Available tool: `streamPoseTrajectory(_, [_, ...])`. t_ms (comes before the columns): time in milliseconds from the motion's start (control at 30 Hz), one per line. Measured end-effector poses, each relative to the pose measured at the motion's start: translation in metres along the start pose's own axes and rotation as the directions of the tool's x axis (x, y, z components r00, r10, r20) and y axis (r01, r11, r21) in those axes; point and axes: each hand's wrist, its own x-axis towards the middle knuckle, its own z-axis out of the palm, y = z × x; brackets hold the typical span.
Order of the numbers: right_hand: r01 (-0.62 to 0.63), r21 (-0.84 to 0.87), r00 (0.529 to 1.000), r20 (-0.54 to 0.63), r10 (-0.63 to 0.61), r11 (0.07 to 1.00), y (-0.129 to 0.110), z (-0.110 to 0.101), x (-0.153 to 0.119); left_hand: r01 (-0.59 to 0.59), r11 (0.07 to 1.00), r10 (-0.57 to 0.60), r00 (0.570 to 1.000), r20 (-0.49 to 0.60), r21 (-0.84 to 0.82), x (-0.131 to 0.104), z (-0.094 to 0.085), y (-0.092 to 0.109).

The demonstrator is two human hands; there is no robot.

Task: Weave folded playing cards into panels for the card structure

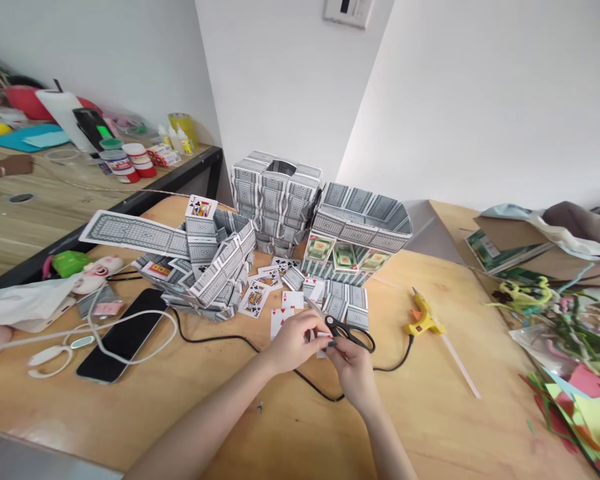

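Observation:
My left hand (296, 341) and my right hand (354, 371) meet over the table, fingertips pinched together. A small whitish piece shows between them, mostly hidden, so its kind is unclear. Just behind my fingers lies a pair of black-handled scissors (353, 331), its blades pointing back to the left. Around it are loose playing cards: kings (253, 300) face up, an ace (293, 300), and several face-down ones (356, 299). Beyond stand a tall grey structure of folded cards (247, 190) and an open-topped card box (363, 227) with green panels. A partly collapsed card piece (225, 267) sits to their left.
A yellow glue gun (424, 321) lies at the right, its black cord running beneath my hands. On the left are a phone (125, 337), a white cable (173, 328) and a white bag (25, 303). Coloured paper scraps (587, 407) crowd the right edge. Bottles (140, 160) stand on another table.

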Motion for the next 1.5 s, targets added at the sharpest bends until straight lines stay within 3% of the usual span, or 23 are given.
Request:
streamPoseTrajectory(167, [0.086, -0.062, 0.995, 0.053, -0.083, 0.994, -0.003, -0.007, 0.005, 0.054, 0.993, -0.053, 0.999, -0.014, 0.104, -0.001, -0.016, 0.004])
streamPoseTrajectory(367, [0.062, 0.009, 0.988, 0.141, -0.063, 0.998, -0.009, -0.008, 0.017, 0.156, 0.979, -0.146, 0.986, -0.081, 0.132, -0.015, -0.036, -0.002])
streamPoseTrajectory(467, [-0.006, 0.094, 0.986, 0.167, -0.010, 0.996, -0.003, -0.010, 0.030, 0.218, 0.969, -0.196, 0.965, -0.173, 0.114, -0.020, -0.045, -0.011])
streamPoseTrajectory(533, [-0.077, 0.108, 0.994, 0.087, 0.067, 0.991, 0.003, -0.012, 0.044, 0.283, 0.956, -0.253, 0.929, -0.269, 0.081, -0.023, -0.050, -0.018])
streamPoseTrajectory(600, [-0.136, -0.003, 0.988, -0.069, 0.135, 0.991, 0.009, -0.013, 0.061, 0.353, 0.935, -0.324, 0.877, -0.356, 0.018, -0.024, -0.055, -0.023])
streamPoseTrajectory(667, [-0.146, -0.202, 0.982, -0.147, 0.117, 0.968, 0.014, -0.012, 0.079, 0.401, 0.913, -0.395, 0.829, -0.395, -0.072, -0.024, -0.056, -0.027])
streamPoseTrajectory(767, [-0.062, -0.432, 0.986, -0.164, -0.010, 0.900, 0.017, -0.003, 0.100, 0.424, 0.886, -0.463, 0.792, -0.399, -0.186, -0.022, -0.054, -0.028])
streamPoseTrajectory(867, [-0.082, -0.538, 0.990, -0.137, 0.009, 0.839, 0.018, 0.009, 0.112, 0.417, 0.873, -0.486, 0.775, -0.404, -0.251, -0.020, -0.049, -0.030])
streamPoseTrajectory(1167, [-0.165, -0.443, 0.983, -0.142, 0.112, 0.881, 0.027, 0.022, 0.120, 0.426, 0.871, -0.490, 0.775, -0.400, -0.243, -0.025, -0.044, -0.048])
streamPoseTrajectory(1500, [-0.063, -0.422, 0.990, -0.142, 0.003, 0.904, 0.027, 0.024, 0.121, 0.374, 0.893, -0.445, 0.816, -0.368, -0.251, -0.030, -0.042, -0.048])
